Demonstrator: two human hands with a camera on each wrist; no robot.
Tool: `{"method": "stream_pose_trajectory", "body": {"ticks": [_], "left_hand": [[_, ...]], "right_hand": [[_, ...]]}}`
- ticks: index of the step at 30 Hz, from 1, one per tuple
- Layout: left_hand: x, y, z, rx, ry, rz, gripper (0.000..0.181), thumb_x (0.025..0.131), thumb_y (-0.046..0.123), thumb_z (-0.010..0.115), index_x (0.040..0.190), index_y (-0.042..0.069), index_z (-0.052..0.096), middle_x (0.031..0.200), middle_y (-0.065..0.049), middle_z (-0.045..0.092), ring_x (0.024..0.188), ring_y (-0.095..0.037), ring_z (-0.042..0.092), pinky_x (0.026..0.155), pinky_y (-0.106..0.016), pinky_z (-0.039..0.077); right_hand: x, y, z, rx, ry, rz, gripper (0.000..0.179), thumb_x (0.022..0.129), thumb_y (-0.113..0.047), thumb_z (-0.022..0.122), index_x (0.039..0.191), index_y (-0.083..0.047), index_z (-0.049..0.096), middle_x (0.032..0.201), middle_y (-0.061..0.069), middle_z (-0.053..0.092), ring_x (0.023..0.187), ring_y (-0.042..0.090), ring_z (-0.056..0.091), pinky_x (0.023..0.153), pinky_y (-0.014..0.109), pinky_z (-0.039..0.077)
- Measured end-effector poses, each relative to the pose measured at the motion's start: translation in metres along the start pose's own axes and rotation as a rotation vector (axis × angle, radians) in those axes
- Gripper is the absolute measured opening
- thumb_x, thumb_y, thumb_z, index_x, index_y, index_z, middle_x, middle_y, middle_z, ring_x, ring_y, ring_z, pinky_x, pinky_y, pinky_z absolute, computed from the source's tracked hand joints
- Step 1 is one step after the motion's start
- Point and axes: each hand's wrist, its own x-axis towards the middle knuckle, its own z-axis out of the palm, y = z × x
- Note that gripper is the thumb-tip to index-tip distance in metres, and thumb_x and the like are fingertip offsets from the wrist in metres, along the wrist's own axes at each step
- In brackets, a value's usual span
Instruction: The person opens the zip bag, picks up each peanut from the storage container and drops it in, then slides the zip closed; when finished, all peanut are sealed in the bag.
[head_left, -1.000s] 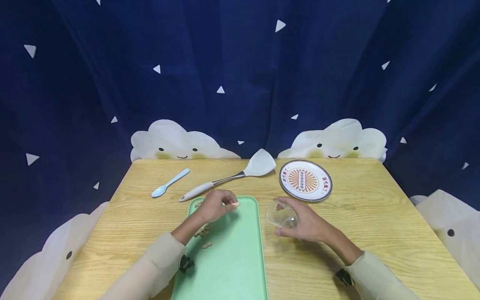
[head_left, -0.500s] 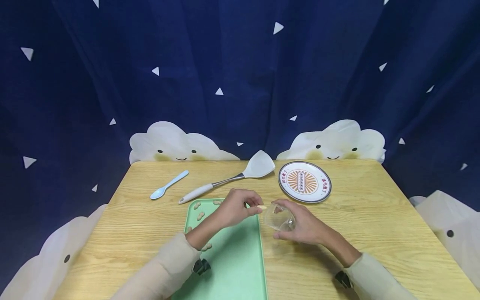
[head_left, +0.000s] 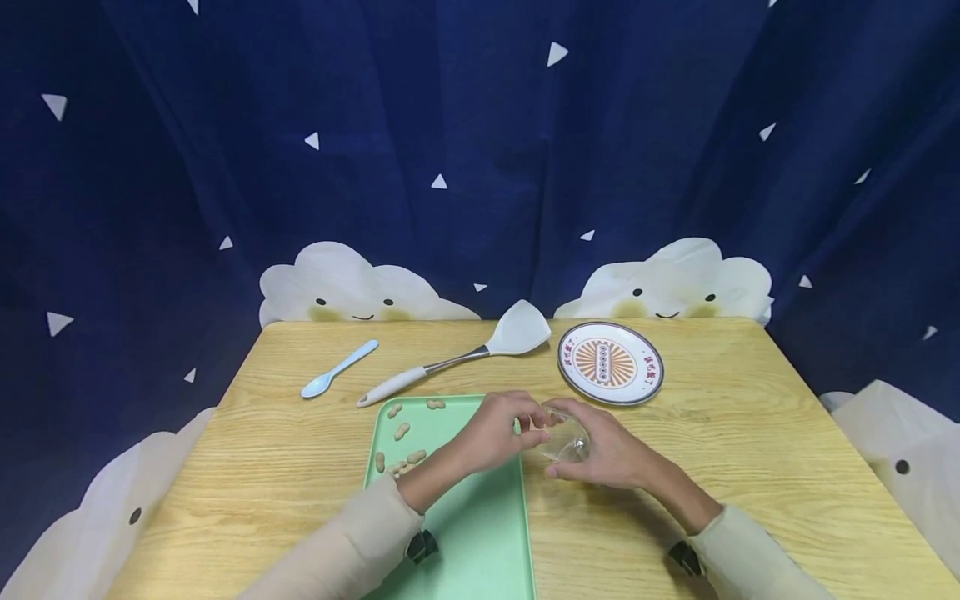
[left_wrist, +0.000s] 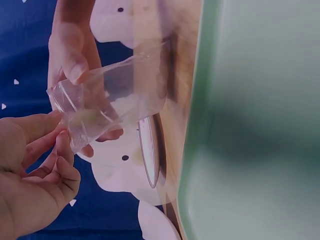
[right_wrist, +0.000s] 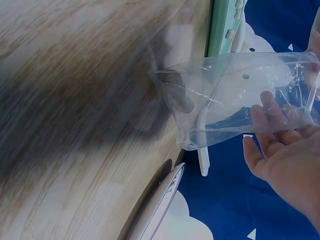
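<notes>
My right hand (head_left: 611,446) holds a clear plastic bag (head_left: 564,435) upright above the table, just right of the green tray (head_left: 480,533). The bag bulges open in the right wrist view, its mouth between both hands. My left hand (head_left: 498,429) is at the bag's mouth, fingertips at the rim. In the left wrist view a blurred pale peanut (left_wrist: 87,118) is just inside the mouth, apart from the left fingertips (left_wrist: 54,119). Several peanuts (head_left: 402,431) in their shells lie along the tray's left and far sides.
Behind the tray lies a white spatula (head_left: 517,329) with a steel shank. A light blue spoon (head_left: 337,370) is at the far left of the wooden table (head_left: 247,492). A round printed plate (head_left: 637,379) sits behind the right hand. A dark blue curtain (head_left: 480,150) hangs behind.
My left hand has carried a peanut rightward from over the tray to the bag's mouth and let go of it there. My right hand has kept the bag nearly still.
</notes>
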Motion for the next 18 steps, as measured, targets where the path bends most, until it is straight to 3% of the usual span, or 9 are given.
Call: {"method": "stream_pose_trajectory", "body": {"ticks": [4, 10, 18], "left_hand": [[-0.001, 0.002, -0.001, -0.014, 0.011, -0.005, 0.011, 0.083, 0.011, 0.072, 0.093, 0.009, 0.073, 0.088, -0.001, 0.07, 0.072, -0.004, 0.056, 0.067, -0.024, 0.052], [-0.004, -0.002, -0.015, -0.027, 0.036, -0.025, 0.012, 0.084, 0.014, 0.071, 0.095, 0.009, 0.072, 0.09, 0.0, 0.07, 0.075, -0.005, 0.058, 0.065, -0.019, 0.049], [-0.016, -0.023, -0.04, -0.047, 0.098, -0.101, 0.011, 0.085, 0.014, 0.07, 0.095, 0.011, 0.072, 0.093, 0.0, 0.07, 0.08, -0.009, 0.061, 0.067, -0.019, 0.049]], "right_hand": [[0.001, 0.0, 0.0, 0.0, -0.003, -0.007, 0.077, 0.07, -0.045, 0.081, 0.135, -0.021, 0.046, 0.131, -0.005, 0.056, 0.122, 0.019, 0.054, 0.1, 0.047, 0.044], [0.0, -0.001, -0.002, -0.008, -0.016, 0.014, 0.081, 0.07, -0.048, 0.08, 0.136, -0.016, 0.045, 0.121, -0.002, 0.061, 0.116, 0.02, 0.056, 0.097, 0.048, 0.045], [0.0, 0.001, -0.003, -0.029, -0.006, 0.014, 0.081, 0.068, -0.049, 0.08, 0.134, -0.015, 0.047, 0.113, -0.006, 0.063, 0.111, 0.017, 0.058, 0.097, 0.045, 0.045]]}}
